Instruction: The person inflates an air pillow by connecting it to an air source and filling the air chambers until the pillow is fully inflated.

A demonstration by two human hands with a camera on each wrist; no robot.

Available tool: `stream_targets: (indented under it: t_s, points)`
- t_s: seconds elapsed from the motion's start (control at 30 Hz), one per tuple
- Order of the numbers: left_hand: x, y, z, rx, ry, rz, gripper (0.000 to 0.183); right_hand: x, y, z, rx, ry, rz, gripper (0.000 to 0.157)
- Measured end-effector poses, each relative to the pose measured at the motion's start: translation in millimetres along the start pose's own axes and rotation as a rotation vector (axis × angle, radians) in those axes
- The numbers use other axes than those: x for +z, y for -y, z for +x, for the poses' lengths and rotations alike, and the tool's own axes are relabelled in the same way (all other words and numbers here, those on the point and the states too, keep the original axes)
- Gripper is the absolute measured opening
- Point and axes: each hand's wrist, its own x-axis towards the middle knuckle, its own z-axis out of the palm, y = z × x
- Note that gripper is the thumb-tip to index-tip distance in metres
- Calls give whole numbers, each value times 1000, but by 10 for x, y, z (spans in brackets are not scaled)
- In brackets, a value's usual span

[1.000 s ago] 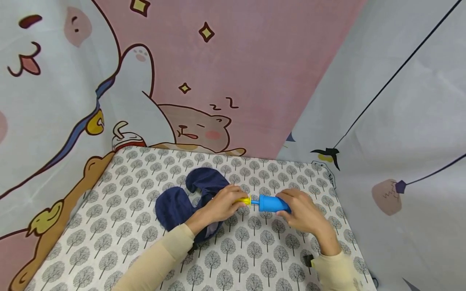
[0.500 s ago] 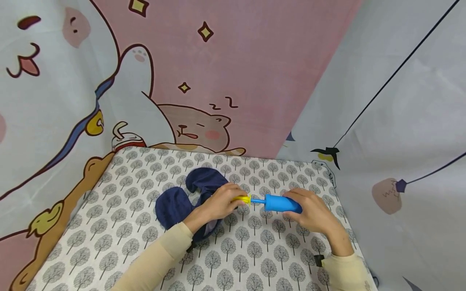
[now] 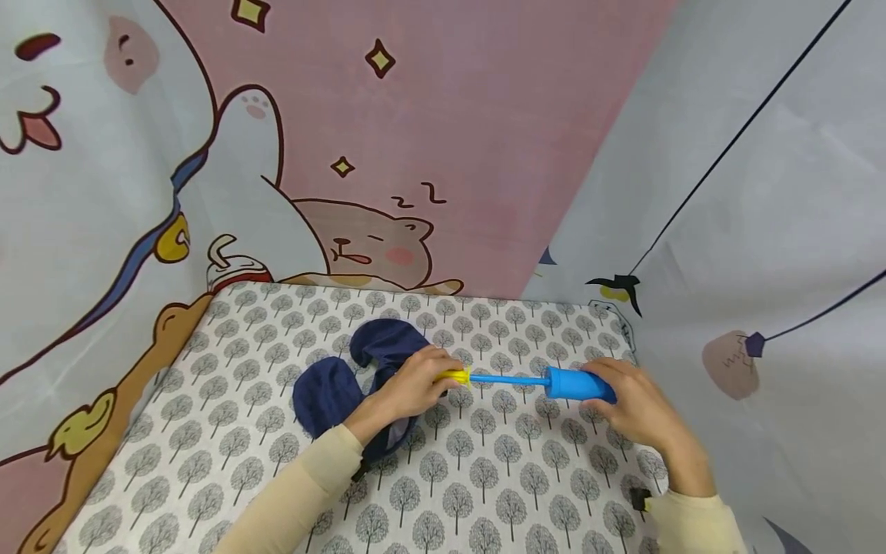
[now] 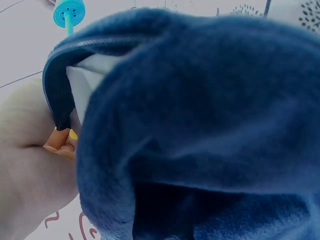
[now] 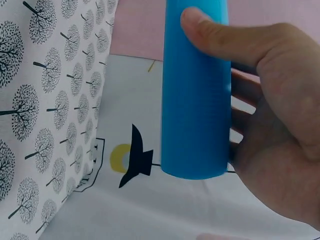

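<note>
My left hand point(image 3: 415, 382) grips the yellow end point(image 3: 453, 376) of a blue hand pump point(image 3: 577, 383). My right hand point(image 3: 640, 404) is wrapped around the pump's blue cylinder point(image 5: 196, 105), its thumb lying along the side. Between the two hands a thin blue rod point(image 3: 508, 379) shows, drawn well out of the cylinder. Under and beside my left hand lies a dark blue plush neck pillow point(image 3: 325, 396), U-shaped. The left wrist view shows the pillow's plush cover point(image 4: 210, 100) with a zipper edge and pale lining; it hides most of the fingers. Whether the pump joins the pillow cannot be seen.
A table point(image 3: 443, 500) covered in tree-print cloth carries everything. Cartoon-printed curtains point(image 3: 484, 154) hang behind it and along both sides. A small black piece point(image 3: 640, 498) sits by the right sleeve.
My right hand has moved right with the pump's cylinder, so much more of the blue rod is exposed. My left hand has stayed nearly in place on the yellow end.
</note>
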Motion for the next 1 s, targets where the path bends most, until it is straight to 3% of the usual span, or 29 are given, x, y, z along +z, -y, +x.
stream_targets:
  t_s: [0.2, 0.7, 1.0]
  points:
    - [16, -8, -17, -20, -9, -23, 27, 40, 106, 96, -90, -25, -70, 59]
    - [53, -82, 9, -15, -21, -37, 25, 285, 490, 368, -189, -24, -38, 54]
    - [148, 15, 8, 31, -74, -50, 25, 482, 685, 529, -247, -40, -91, 57]
